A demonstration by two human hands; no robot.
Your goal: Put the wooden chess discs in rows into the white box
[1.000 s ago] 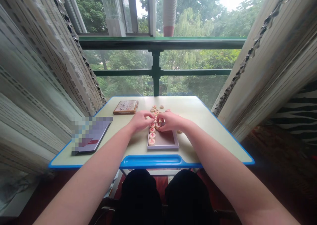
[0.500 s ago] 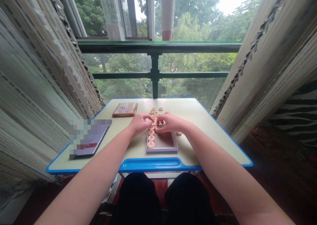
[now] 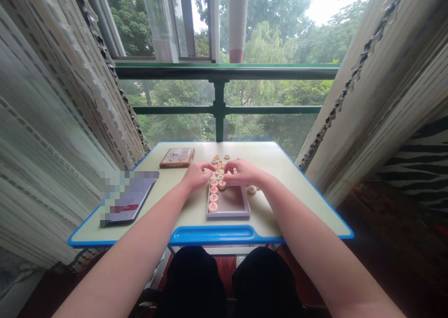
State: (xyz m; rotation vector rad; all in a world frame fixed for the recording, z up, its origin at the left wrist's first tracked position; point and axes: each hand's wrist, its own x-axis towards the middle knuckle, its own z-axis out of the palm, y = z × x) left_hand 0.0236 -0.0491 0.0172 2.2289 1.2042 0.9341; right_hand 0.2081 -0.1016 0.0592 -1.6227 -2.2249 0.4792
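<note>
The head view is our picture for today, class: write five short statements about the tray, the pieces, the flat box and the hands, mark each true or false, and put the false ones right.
1. The tray lies on the desk. True.
2. Round pieces run in a line along the tray's left side. True.
3. The left hand is nearer to the flat box than the right hand is. True.
4. The flat box lies to the right of the tray. False: it lies to the left and farther back.
5. The line of pieces bears green markings. False: the markings are red.
</note>
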